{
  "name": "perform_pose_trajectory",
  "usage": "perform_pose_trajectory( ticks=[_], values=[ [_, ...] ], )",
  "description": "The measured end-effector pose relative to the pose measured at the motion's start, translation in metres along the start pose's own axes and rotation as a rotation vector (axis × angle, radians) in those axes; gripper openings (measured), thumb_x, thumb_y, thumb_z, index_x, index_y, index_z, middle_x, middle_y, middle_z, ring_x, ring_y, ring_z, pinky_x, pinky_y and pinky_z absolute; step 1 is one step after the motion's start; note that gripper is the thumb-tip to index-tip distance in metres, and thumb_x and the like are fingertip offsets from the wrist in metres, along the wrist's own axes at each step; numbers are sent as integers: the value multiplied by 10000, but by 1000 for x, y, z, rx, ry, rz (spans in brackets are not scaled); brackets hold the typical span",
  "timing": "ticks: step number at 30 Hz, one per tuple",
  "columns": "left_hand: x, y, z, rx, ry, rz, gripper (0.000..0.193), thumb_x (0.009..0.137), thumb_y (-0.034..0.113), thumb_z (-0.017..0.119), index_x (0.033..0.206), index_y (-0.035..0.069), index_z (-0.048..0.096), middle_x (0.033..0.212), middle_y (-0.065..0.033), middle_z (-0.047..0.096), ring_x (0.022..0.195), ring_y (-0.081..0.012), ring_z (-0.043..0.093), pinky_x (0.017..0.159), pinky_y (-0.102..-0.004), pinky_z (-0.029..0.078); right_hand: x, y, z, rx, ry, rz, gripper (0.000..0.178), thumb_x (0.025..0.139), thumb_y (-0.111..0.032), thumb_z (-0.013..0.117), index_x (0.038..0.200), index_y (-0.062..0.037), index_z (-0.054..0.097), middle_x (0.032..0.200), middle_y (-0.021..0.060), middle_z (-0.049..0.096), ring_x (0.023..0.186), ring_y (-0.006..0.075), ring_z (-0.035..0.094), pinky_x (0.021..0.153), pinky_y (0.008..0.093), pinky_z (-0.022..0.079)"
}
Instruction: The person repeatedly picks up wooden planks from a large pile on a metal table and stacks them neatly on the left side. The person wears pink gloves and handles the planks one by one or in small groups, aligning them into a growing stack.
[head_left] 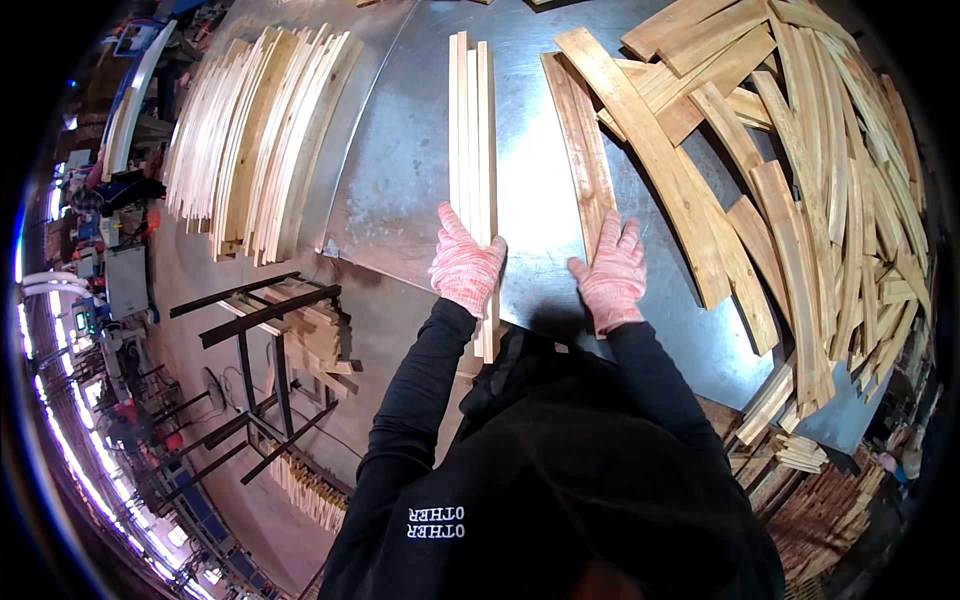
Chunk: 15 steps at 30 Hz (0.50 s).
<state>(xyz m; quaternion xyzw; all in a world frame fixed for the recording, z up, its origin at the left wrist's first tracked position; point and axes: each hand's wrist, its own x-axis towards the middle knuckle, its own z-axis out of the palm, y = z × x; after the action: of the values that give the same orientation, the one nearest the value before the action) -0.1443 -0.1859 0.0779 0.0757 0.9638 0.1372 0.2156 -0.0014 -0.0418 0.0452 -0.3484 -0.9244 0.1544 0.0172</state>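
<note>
Both my hands wear pink-and-white knit gloves. My left hand point(467, 262) is closed around a narrow bundle of pale wooden strips point(471, 140), thumb along the right side and fingers along the left. These strips stand on edge, side by side, on the metal table, their near ends jutting past its front edge. Farther right, my right hand point(611, 277) grips the near end of a browner wooden board point(582, 140) between thumb and fingers. That board lies slanted, its far end beside a longer light board point(640, 150). My palms hide parts of both pieces.
A shiny metal table point(400, 160) spreads under the wood. On the left is a row of pale strips point(265, 140) on edge. A loose heap of boards point(840, 200) fills the right side. A black metal frame point(270, 370) stands on the floor at lower left.
</note>
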Motion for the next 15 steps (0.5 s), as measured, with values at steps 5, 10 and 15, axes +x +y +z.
perform_pose_trajectory(
  ticks=[5, 10, 15],
  values=[
    [1, -9, 6, -348, -1, 132, 1204, 794, 641, 732, 1591, -13, 110, 1415, -305, 485, 1264, -430, 551, 1060, -482, 447, 7, -26, 13, 544, -280, -101, 797, 877, -438, 639, 1501, -10, 387, 1400, 239, 527, 1262, 398, 528, 1123, 458, 386],
    [-8, 14, 7, 44, 13, -70, 1212, 788, 498, 769, 1599, -4, 21, 1399, -300, 467, 1273, -431, 527, 1026, -504, 472, 35, 7, -49, -75, -40, -145, 784, 882, -438, 632, 1510, -32, 396, 1337, 248, 588, 1265, 391, 554, 1121, 410, 401],
    [-9, 14, 1, 15, 32, -23, 1141, 809, 453, 762, 1605, 26, 66, 1392, -285, 495, 1218, -412, 582, 1007, -488, 491, 81, 114, -66, -105, -58, 252, 880, 838, -400, 744, 1512, -4, 341, 1418, 249, 538, 1305, 424, 520, 1082, 503, 431]
  ],
)
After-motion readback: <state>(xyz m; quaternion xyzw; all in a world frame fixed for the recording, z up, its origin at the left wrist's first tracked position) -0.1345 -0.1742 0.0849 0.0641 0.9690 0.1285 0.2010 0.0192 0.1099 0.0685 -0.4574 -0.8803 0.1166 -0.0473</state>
